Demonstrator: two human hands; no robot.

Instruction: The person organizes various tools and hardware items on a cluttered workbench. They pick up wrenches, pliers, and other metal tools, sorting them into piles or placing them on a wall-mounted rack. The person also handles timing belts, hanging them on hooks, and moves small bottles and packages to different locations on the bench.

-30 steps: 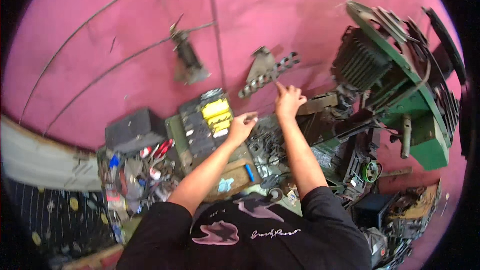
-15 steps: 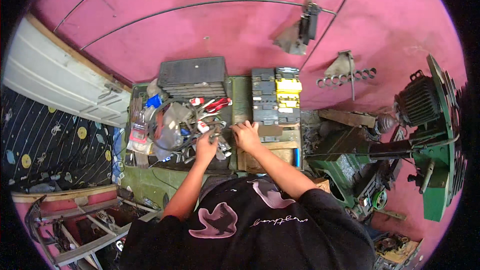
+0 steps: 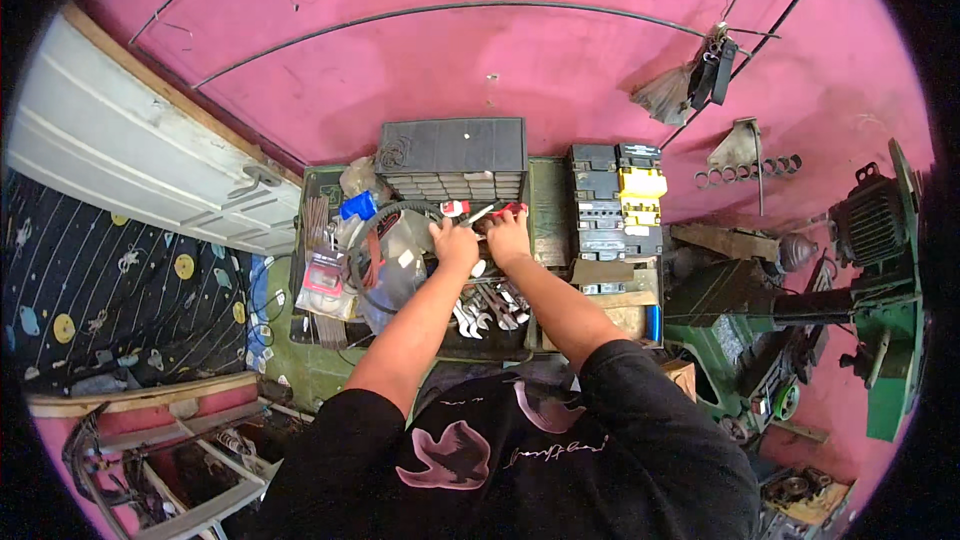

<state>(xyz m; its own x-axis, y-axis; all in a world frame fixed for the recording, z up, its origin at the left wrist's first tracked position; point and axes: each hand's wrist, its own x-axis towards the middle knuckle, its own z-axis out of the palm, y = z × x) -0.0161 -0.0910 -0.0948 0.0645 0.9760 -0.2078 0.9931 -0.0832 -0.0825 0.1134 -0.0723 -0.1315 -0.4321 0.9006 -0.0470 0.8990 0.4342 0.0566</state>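
My left hand (image 3: 455,243) and my right hand (image 3: 507,237) reach side by side into an open toolbox (image 3: 500,345) on a green bench. Both rest among red-handled pliers (image 3: 478,210) at the box's far end. Fingers of each hand curl onto the tools, but which tool each one grips is too small to tell. Several steel wrenches (image 3: 487,306) lie in the box just below my wrists. A dark drawer cabinet (image 3: 455,158) stands right behind the hands.
A black and yellow organiser case (image 3: 615,210) sits to the right. A blue can (image 3: 358,206), hoses and packets crowd the left of the bench. A green machine with a motor (image 3: 880,270) stands far right. A white door (image 3: 130,170) is at left, pink wall behind.
My right hand came down from the wall-mounted bracket and my view swung left. Both hands moved from the organiser area into the toolbox and now sit close together.
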